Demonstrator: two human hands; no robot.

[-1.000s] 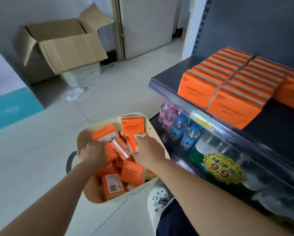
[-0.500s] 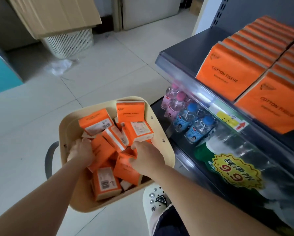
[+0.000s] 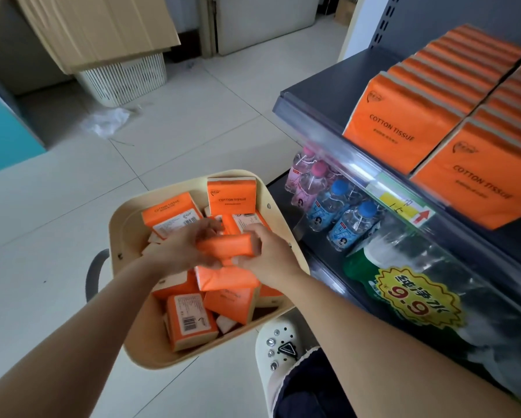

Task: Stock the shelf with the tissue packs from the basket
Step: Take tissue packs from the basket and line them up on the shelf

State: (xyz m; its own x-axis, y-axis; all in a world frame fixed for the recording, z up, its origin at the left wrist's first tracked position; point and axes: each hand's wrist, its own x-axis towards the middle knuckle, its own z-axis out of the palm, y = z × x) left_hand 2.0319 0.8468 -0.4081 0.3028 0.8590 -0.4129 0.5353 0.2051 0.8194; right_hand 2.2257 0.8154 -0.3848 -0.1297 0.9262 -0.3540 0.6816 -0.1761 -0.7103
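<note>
Head view: my left hand [image 3: 180, 248] and right hand [image 3: 268, 254] both grip one tissue pack [image 3: 226, 245] just above the basket [image 3: 117, 218]. I judge the soft wrapper could slip on the way to the shelf [image 3: 328, 86] and fall back among the loose packs [image 3: 190, 321].

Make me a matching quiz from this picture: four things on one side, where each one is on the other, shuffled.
Things:
1. held tissue pack
2. basket
3. water bottles
4. cardboard box

Places:
A. on the lower shelf
B. on top of the white ribbed bin
C. gripped by the left hand and right hand
D. beside the white shoe

Pairs: 1-C, 2-D, 3-A, 4-B
</note>
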